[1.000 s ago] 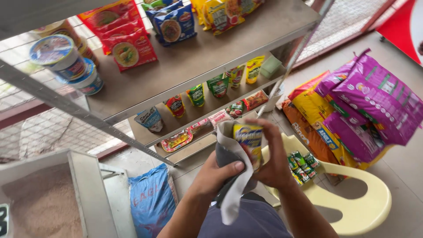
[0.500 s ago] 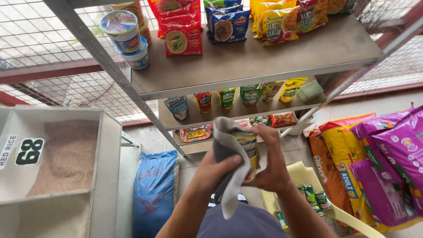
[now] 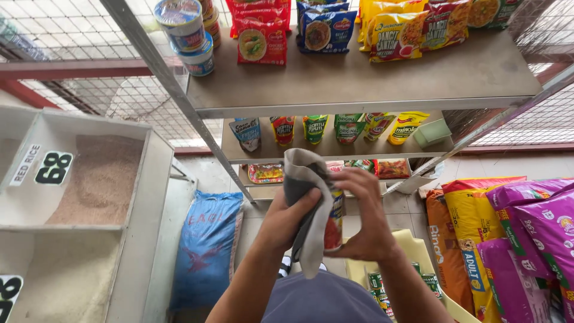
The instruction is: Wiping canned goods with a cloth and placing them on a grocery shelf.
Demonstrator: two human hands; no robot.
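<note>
— What's going on at the centre of the frame?

— The person is wiping a small food pouch [image 3: 335, 224] with a grey cloth [image 3: 305, 203]. The pouch is sitting low in the centre, just under the shelves, mostly hidden by the cloth and the hands.

— How are the hands gripping?

— The left hand [image 3: 287, 218] is pressing the cloth against the pouch, its fingers closed over the fabric. The right hand [image 3: 368, 218] is cupping the pouch from the other side, fingers curled together around it.

— Anything that could go wrong?

— I'd say the pouch could be slipping. It's glossy, the cloth is sliding over it, and only one hand is really holding it. If it drops, it's probably landing on the pale yellow plastic chair [image 3: 412, 257] below, among the small cans [image 3: 379, 284] lying there at lower centre.

— And the dangling cloth?

— A loose corner is hanging down. It could be catching on something, though I can't tell how near it is to the chair.

— What's around them?

— Sauce pouches [image 3: 317, 128] are standing in a row on the middle shelf [image 3: 335, 149], just above the hands. An elbow swinging up could be knocking them over. Noodle packets [image 3: 394, 36] and cup noodles [image 3: 182, 27] are sitting on the top shelf [image 3: 418, 78]. A blue sack [image 3: 206, 245] is leaning lower left beside the rice bins [image 3: 137, 197], and purple and orange feed bags [image 3: 520, 239] are stacked at the right.
</note>
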